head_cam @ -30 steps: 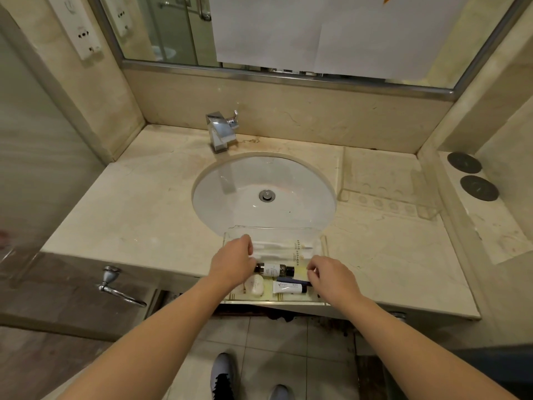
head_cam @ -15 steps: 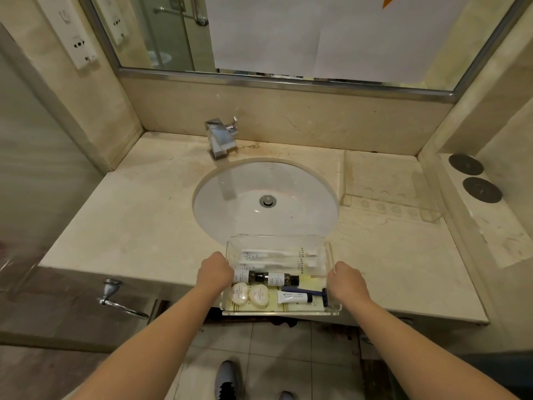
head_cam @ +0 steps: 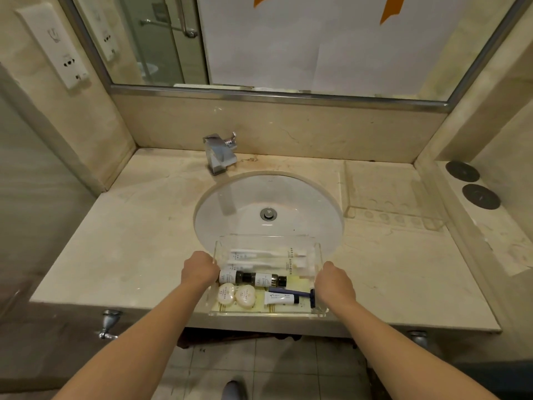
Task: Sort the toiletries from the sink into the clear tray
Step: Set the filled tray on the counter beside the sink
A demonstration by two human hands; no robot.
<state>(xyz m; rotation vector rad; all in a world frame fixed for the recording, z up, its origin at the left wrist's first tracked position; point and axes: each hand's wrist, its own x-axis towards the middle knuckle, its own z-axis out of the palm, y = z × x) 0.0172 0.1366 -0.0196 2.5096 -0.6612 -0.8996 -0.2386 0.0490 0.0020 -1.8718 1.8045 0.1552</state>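
A clear tray (head_cam: 266, 314) sits at the front edge of the counter, partly over the white sink (head_cam: 268, 203). Inside it lie white wrapped packets (head_cam: 259, 255) at the back, two small dark bottles (head_cam: 252, 279) in the middle, two round soaps (head_cam: 237, 295) at the front left, a small white tube (head_cam: 281, 298) and a blue razor (head_cam: 300, 293) at the front right. My left hand (head_cam: 200, 269) grips the tray's left wall. My right hand (head_cam: 334, 284) grips its right wall. The sink basin holds no toiletries.
A chrome faucet (head_cam: 220, 153) stands behind the sink. A second clear tray (head_cam: 386, 197) rests on the counter at the right. Two dark round discs (head_cam: 471, 184) lie on the right ledge. The mirror and wall sockets are behind; a towel hook (head_cam: 108, 324) sticks out below the counter's front left.
Both hands came out of the tray, where they were over the toiletries, and moved apart to its left and right walls. The tray's contents stay in place.
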